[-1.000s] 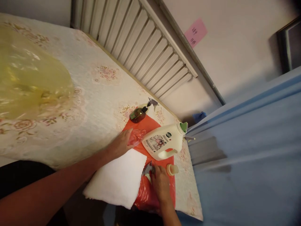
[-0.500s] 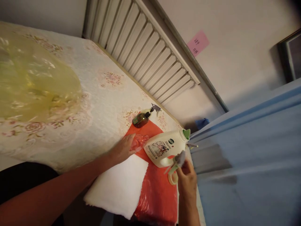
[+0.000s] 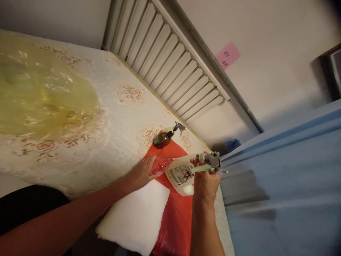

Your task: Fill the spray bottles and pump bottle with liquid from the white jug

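Now the right hand (image 3: 205, 183) has lifted the spray head (image 3: 211, 161) off the red bag (image 3: 176, 213). Its fingers grip it tight above the white detergent jug (image 3: 181, 176), with the thin tube pointing at the clear bottle (image 3: 160, 165). The left hand (image 3: 141, 172) clasps that bottle, which lies on the bag on the bed (image 3: 106, 117). The jug's top is hidden, and the bottle's mouth may be open.

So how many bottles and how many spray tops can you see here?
Bottles: 3, the dark spray bottle, the clear bottle, the white jug.
Spray tops: 2, the fitted spray top, the loose spray top in the right hand.
Total: 5.
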Demonstrator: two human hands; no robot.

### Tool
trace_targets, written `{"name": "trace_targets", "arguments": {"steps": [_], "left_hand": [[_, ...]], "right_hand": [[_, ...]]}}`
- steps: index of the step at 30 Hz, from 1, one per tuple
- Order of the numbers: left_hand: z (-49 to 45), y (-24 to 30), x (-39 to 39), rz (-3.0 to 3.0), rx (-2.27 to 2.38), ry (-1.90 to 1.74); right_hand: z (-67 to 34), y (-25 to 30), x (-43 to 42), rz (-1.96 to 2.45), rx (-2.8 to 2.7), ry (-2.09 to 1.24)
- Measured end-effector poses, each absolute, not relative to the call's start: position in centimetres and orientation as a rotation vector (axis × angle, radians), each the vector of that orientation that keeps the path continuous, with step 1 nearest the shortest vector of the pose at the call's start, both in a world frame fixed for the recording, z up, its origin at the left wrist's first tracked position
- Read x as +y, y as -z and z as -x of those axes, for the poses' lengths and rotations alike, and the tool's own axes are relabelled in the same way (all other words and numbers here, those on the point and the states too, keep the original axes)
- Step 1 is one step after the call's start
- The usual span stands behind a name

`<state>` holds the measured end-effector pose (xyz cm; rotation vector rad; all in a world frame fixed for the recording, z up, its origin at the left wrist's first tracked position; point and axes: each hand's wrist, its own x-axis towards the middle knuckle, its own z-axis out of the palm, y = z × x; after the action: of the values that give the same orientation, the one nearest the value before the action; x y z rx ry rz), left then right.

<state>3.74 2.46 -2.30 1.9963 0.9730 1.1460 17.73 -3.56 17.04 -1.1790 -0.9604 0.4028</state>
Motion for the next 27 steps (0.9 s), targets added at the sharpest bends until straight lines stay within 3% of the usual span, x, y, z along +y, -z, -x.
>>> {"name": "trace_targets", "arguments": {"steps": [11, 27], "left_hand": [[-4.0, 2.9, 2.7, -1.995, 0.954, -1.178], [-4.0, 2.8, 2.6, -1.982, 0.930, -1.184]], "right_hand": [[-19.0, -10.2, -0.9, 1.447, -1.089, -0.468], [-17.5, -8.8, -1.4, 1.577, -1.300, -0.603]]}}
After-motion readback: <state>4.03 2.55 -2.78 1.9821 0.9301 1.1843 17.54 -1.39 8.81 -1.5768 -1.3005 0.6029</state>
